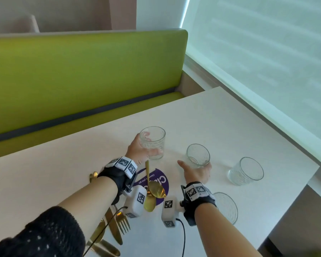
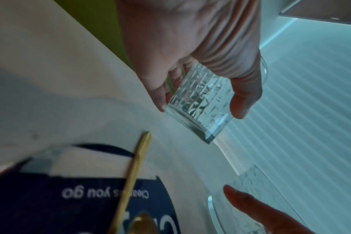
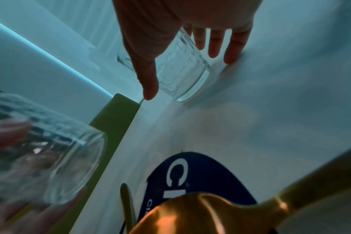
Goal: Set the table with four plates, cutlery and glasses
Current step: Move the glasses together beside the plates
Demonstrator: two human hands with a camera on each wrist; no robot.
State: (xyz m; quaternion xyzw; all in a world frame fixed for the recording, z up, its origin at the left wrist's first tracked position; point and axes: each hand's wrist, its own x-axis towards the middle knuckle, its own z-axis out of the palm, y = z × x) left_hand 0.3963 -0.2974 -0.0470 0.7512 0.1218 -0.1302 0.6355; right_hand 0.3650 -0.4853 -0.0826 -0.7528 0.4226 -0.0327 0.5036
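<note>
The held glass [image 1: 152,142] is upright in the left hand [image 1: 137,151], over the table [image 1: 220,115] at its middle. The fingers and thumb curl round the lower wall of this glass; the left wrist view shows its base clear of the surface. The second glass [image 1: 198,155] stands on the table just right of the held one. The right hand [image 1: 196,172] cups it from the near side, thumb spread wide to the left and fingers extended on the right. The right wrist view shows the fingers straight beside the wall, with gaps between them; whether they touch the glass cannot be told. A third glass [image 1: 246,171] stands further right, near the table's right edge, apart from both hands. A fourth glass [image 1: 227,207] stands near the right forearm, partly hidden by it.

Two gold spoons [image 1: 152,191] lie across a purple sticker [image 1: 160,179] between the wrists. A gold fork [image 1: 123,223] and a gold knife [image 1: 113,227] lie nearer, under the left forearm. A green bench [image 1: 72,75] runs along the far-left side of the table.
</note>
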